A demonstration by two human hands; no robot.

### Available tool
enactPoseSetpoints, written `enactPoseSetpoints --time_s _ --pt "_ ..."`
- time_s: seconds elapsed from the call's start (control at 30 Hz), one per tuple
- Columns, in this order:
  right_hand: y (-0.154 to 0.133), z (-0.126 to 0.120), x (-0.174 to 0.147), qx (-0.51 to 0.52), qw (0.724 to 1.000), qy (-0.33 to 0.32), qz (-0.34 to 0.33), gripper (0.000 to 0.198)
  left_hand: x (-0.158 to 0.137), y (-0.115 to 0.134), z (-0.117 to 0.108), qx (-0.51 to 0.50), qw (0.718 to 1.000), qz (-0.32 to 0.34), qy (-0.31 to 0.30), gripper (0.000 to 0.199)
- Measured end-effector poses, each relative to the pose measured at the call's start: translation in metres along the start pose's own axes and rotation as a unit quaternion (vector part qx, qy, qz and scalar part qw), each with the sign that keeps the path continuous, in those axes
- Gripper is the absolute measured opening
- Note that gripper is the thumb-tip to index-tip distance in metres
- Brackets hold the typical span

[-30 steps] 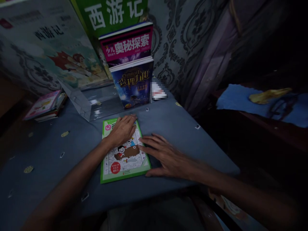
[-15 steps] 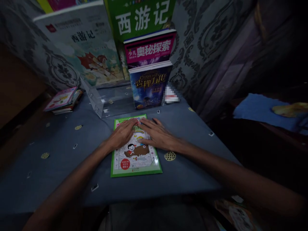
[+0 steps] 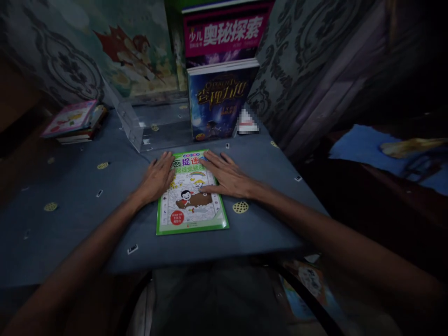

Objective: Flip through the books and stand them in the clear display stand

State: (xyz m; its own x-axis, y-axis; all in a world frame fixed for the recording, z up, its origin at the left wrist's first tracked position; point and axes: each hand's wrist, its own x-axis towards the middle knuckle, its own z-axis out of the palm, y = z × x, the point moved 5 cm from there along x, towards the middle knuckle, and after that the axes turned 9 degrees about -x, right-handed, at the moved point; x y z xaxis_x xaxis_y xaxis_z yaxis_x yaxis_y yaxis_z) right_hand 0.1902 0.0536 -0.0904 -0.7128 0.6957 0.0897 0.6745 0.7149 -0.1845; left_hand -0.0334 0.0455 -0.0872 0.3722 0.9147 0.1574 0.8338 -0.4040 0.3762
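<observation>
A green-bordered children's picture book (image 3: 192,214) lies face up on the blue patterned tablecloth (image 3: 115,186). My left hand (image 3: 158,176) rests palm down along the book's upper left edge, its fingers stretched out. Across the upper right part of the cover, my right hand (image 3: 226,175) lies flat with the thumb apart and pointing inward. Both hands touch the book without gripping it. Part of the cover's title is hidden under the right fingers.
Behind the book, a clear acrylic stand (image 3: 131,126) holds several upright books, among them a dark blue one (image 3: 219,105) and a magenta one (image 3: 224,37). A small stack of books (image 3: 75,121) lies at the left. A blue cloth or sheet (image 3: 364,149) is at the right.
My hands have spread apart; the left one slid leftward to the book's edge, uncovering more of the title. The view has tilted lower.
</observation>
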Motion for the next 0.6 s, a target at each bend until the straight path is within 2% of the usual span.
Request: enactPoseSetpoints --time_s 0.13,0.27,0.37,0.5,0.6 --pt "-0.019 -0.002 -0.032 0.014 0.999 -0.026 -0.031 0.109 -0.001 0.000 0.001 0.000 1.000 -0.007 -0.003 0.053" --pt "-0.029 -0.002 -0.054 0.010 0.999 -0.026 -0.036 0.099 -0.001 0.000 0.001 -0.004 1.000 0.000 0.004 0.052" --pt "-0.030 -0.002 -0.056 0.015 0.999 -0.021 -0.034 0.096 -0.003 0.001 -0.002 -0.004 1.000 -0.006 0.022 0.050" --pt "-0.029 -0.003 -0.055 0.019 0.999 -0.015 -0.039 0.096 -0.011 0.002 -0.010 -0.011 0.996 -0.049 0.079 0.047" --pt "-0.028 -0.003 -0.056 0.019 0.999 -0.006 -0.040 0.095 -0.015 0.001 -0.012 -0.079 0.990 -0.054 0.101 0.046"
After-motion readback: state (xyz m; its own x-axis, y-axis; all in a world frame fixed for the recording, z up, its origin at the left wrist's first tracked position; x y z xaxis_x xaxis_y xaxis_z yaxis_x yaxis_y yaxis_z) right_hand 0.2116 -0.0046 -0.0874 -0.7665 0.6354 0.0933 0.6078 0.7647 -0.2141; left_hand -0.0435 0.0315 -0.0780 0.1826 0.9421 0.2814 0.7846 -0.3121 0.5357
